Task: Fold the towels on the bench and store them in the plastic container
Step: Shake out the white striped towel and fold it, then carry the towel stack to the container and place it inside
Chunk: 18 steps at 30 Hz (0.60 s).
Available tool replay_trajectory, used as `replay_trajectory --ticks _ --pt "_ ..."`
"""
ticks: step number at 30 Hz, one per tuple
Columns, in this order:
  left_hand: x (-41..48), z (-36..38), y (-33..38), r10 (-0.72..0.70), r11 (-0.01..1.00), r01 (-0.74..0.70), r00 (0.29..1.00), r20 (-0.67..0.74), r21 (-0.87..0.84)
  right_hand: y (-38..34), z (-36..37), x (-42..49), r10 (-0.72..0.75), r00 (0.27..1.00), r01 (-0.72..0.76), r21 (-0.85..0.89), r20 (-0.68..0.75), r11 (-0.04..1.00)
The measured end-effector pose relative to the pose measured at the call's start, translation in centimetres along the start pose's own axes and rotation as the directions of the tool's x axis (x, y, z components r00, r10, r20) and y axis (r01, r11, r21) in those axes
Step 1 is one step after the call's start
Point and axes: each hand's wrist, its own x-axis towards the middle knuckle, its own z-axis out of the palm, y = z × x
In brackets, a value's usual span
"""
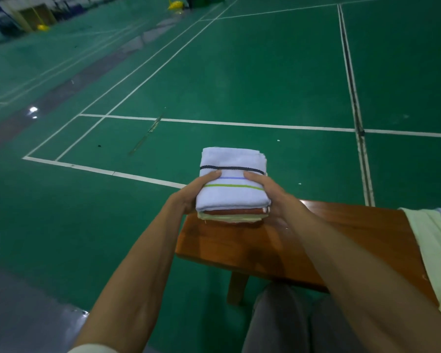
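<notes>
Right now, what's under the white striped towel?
Under the white striped towel lie a folded reddish-brown towel and a pale yellow towel; only their front edges show, the rest is covered.

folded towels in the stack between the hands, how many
3 show: a white striped towel on top, a rust-red towel under it, a cream towel at the bottom. Thinner layers may be hidden between them.

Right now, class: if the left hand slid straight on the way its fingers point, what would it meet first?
Its fingers point rightwards across the white striped towel, so the left hand would probably first meet the right hand, which grips the stack's opposite side; depth is uncertain.
</notes>
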Motion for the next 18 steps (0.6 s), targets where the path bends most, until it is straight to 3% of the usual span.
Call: replay_trajectory --ticks 7,13,18 --pt "3.7 3.2 2.7 0.066 0.996 -0.066 0.998 0.004 -0.065 -6.3 -3.6 1.3 -0.048 0.998 0.042 -0.153 -0.034 0.987" --pt "6.8 4.5 7.1 0.090 0.994 -0.092 0.995 -0.038 -0.056 -12.5 -5.4 3.9 0.025 1.000 -0.020 -0.202 0.019 0.979" --pt "3.9 4.8 12.3 0.092 0.991 -0.100 0.992 -0.084 -0.091 -18.2 -2.2 2.3 0.077 0.995 -0.061 -0.234 0.062 0.970"
